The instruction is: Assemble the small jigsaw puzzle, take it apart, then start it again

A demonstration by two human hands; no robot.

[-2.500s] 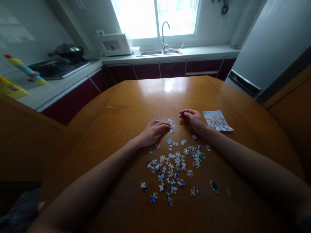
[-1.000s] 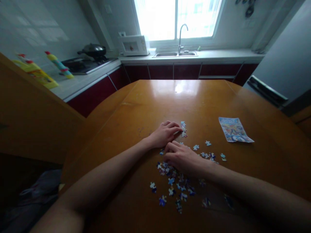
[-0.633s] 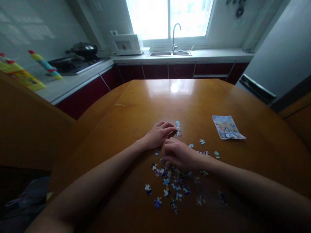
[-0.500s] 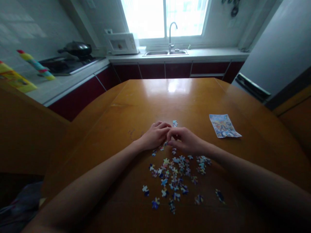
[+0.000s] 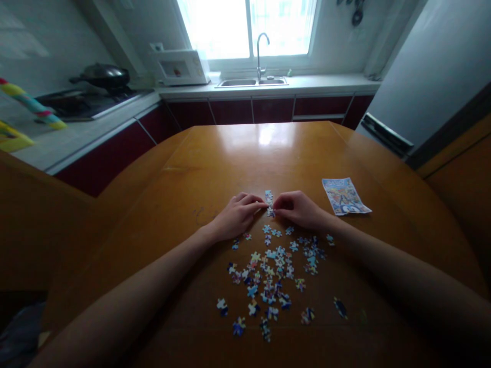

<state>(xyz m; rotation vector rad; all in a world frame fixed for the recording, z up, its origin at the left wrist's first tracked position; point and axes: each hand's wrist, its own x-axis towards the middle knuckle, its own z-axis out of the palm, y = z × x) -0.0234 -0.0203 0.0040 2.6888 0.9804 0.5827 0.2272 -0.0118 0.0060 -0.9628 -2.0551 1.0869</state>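
A narrow upright strip of joined jigsaw pieces (image 5: 269,197) lies on the wooden table between my two hands. My left hand (image 5: 238,215) rests palm down with its fingers stretched out, the index fingertip touching the strip's left side. On the other side, my right hand (image 5: 299,210) is curled, thumb and index finger pinched together at a jigsaw piece (image 5: 270,211) at the strip's near end. Just below the hands, several loose jigsaw pieces (image 5: 267,229) lie apart. Nearer to me spreads a loose pile of mixed jigsaw pieces (image 5: 268,273).
A creased picture sheet (image 5: 346,196) lies on the table (image 5: 215,158) to the right. Beyond the table are a sink (image 5: 236,83), a microwave (image 5: 180,67) and a stove with a black wok (image 5: 102,76). A fridge (image 5: 418,87) stands at the right.
My hands, overlapping before, have moved apart, so the strip between them now shows. The right hand has uncovered loose pieces below it. The whole view has shifted slightly.
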